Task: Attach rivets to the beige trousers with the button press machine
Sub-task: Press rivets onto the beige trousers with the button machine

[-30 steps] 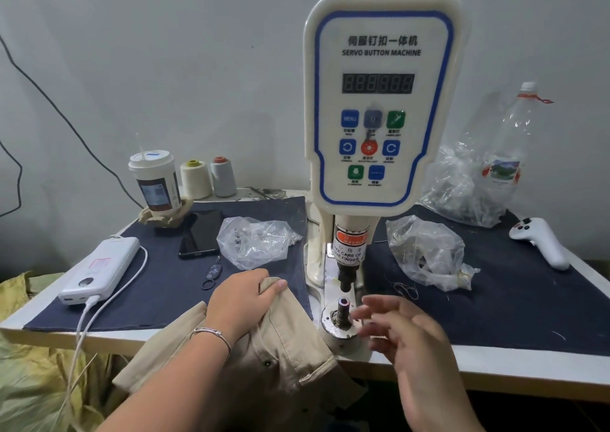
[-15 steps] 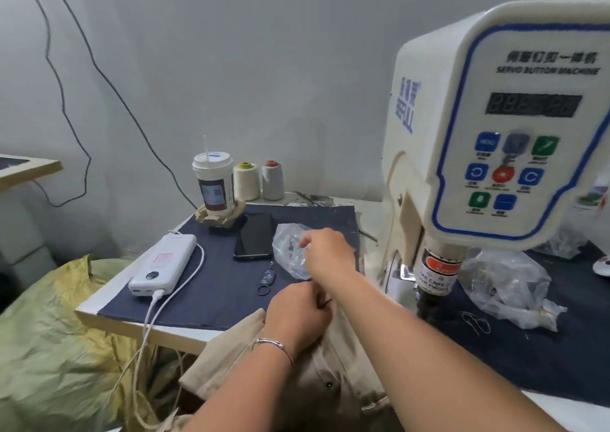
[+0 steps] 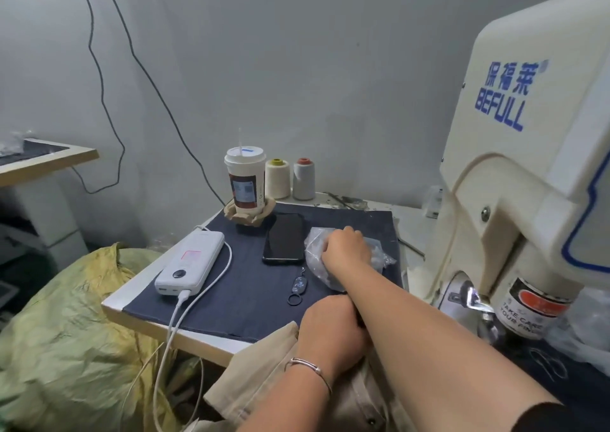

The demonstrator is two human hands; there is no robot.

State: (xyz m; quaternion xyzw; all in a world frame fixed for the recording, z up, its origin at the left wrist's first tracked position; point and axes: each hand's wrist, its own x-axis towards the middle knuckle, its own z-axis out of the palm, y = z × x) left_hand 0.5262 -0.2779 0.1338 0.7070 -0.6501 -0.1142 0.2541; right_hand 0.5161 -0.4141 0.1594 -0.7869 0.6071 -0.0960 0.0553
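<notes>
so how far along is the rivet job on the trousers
Done: no rivet visibly set yet. In hand: the right hand reaches across into the clear plastic bag, apparently for a rivet, while the left hand holds the beige trousers. Left: load the button press machine and press.

Soft, even, rather dim indoor light fills the scene, and the plain grey wall [image 3: 297,68] shows no hard shadows. A small bright glare sits on the metal bracket [image 3: 470,296] under the cream plastic button press machine [image 3: 528,167]. The wide lens bends the machine's body at the right edge. The whole picture is slightly soft, and the crumpled yellow-green sack [image 3: 66,332] at the left is smeared.
</notes>
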